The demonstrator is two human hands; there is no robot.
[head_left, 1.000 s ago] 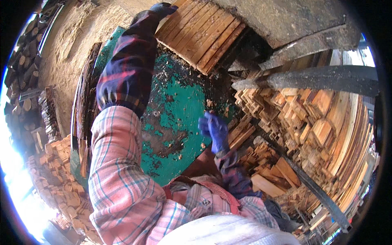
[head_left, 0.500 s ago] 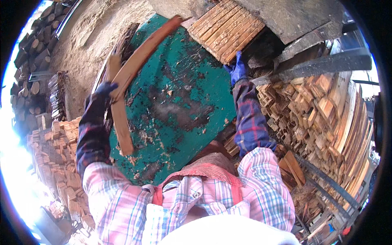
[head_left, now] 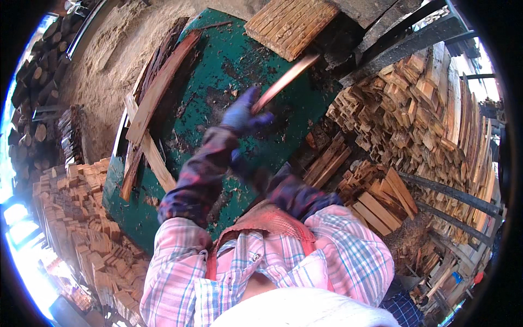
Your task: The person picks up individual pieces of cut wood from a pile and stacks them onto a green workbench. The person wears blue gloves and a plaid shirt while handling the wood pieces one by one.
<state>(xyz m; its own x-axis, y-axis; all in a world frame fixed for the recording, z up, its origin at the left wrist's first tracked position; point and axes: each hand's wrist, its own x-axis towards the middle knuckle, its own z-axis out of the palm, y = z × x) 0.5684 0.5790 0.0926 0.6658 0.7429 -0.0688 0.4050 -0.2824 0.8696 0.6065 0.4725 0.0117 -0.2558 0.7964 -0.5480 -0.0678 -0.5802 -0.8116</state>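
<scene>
A narrow wooden strip [head_left: 286,82], smeared by motion, slants over the green metal tabletop [head_left: 218,71]. Its near end lies between the thumb and fingers of my left hand [head_left: 246,113], in a blue glove, which appears closed on it. Beside my left forearm, my right hand [head_left: 242,163] is low over the tabletop, blurred and partly hidden, its fingers unclear. At the left of the tabletop, a long reddish-brown plank [head_left: 163,90] crosses a paler strip [head_left: 155,161].
A ridged wooden block [head_left: 291,27] stands at the far edge beside a dark metal bar [head_left: 403,46]. Stacked split wood [head_left: 419,109] rises on the right, and more cut pieces [head_left: 92,234] lie on the left. Sawdust [head_left: 117,54] covers the ground beyond.
My left hand has left the planks on the left and moved right to the narrow strip. My right hand has come back from the block toward my body. The reddish plank now lies further left.
</scene>
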